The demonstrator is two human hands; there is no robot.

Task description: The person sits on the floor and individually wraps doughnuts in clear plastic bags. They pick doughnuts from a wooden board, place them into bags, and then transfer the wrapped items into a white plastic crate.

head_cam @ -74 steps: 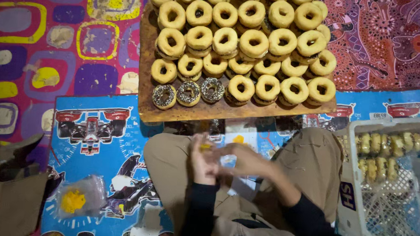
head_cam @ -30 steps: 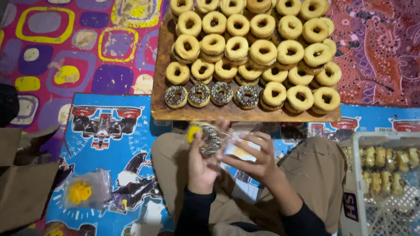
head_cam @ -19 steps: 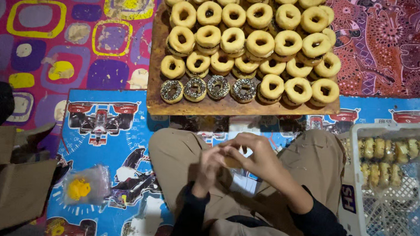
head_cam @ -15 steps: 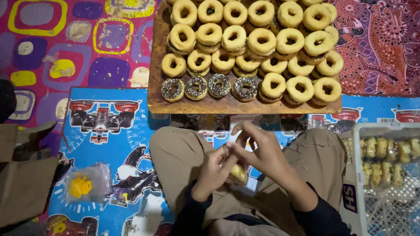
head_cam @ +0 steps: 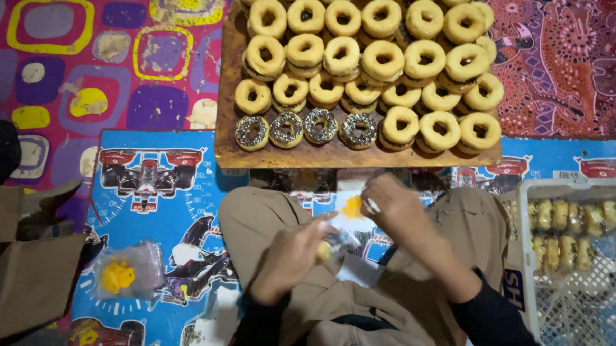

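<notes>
over the lap, left hand point(head_cam: 292, 252) and right hand point(head_cam: 390, 204) both pinching a clear plastic bag point(head_cam: 343, 230) with a doughnut point(head_cam: 325, 250) inside, below the wooden board point(head_cam: 302, 155) of doughnuts.

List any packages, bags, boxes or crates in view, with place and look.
Clear plastic wrapper: between both hands, over the lap.
Clear bag: on the blue mat, left, yellow lump inside.
Cardboard box: far left, brown, open.
White crate: right, lattice walls, wrapped doughnuts inside.
</notes>
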